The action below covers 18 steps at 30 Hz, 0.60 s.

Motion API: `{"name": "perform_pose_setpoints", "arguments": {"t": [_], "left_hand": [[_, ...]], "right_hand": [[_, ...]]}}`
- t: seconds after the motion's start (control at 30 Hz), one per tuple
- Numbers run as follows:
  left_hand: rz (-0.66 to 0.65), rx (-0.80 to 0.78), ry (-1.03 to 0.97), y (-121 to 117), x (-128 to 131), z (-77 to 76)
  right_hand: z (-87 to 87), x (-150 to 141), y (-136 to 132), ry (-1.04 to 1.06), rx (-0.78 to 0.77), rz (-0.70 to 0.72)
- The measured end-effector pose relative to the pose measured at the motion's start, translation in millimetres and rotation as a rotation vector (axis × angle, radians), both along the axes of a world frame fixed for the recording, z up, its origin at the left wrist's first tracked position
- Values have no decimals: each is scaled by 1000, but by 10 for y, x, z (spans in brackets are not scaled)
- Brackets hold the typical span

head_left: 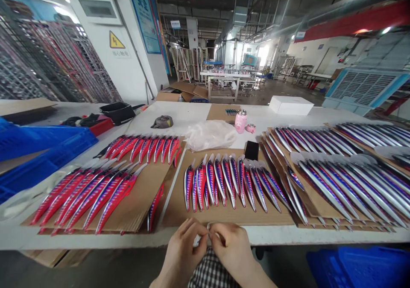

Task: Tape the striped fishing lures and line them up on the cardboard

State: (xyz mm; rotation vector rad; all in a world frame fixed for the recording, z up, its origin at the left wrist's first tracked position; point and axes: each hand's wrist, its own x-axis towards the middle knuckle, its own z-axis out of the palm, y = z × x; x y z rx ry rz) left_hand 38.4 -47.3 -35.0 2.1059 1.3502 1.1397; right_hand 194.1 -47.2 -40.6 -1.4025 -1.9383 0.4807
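My left hand point(183, 247) and my right hand point(229, 245) meet at the table's near edge, fingertips pinched together on a small pale thing point(209, 232) that I cannot make out. Just beyond them lies a cardboard sheet point(224, 213) carrying a row of several purple, red and silver fishing lures point(224, 181). A checked cloth point(209, 273) shows below my hands.
Red lures point(96, 194) lie on cardboard at the left, with a second row point(144, 147) behind. Silver-purple lures point(336, 185) cover stacked cardboard at the right. A clear plastic bag point(209, 135), a pink cup point(240, 121), a black phone point(251, 150), a white box point(291, 105) and blue crates point(38, 151) stand around.
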Motion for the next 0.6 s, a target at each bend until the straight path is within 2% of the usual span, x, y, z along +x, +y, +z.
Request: {"name": "perform_pose_setpoints", "arguments": {"t": [0.13,0.2,0.23,0.3,0.4,0.5,0.6], "left_hand": [[71,-430,-606,-48,-18,-53],[161,-520,-835,-25,-129,-66],[220,-508,-886,1,-228,-69],[344,-425,-885,73,-513,-70],[527,-275,-793,206,-1075,-58],[687,-130,-589,352,-1614,-20],[805,-64,-297,500,-1976,49]], "right_hand": [[107,-72,0,155,0,42],[104,-86,13,199,28,57],[86,-89,24,214,54,64],[25,-103,51,216,114,92],[-94,-204,100,133,168,165],[-218,-449,183,15,166,231],[-356,-782,345,-93,141,350]]}}
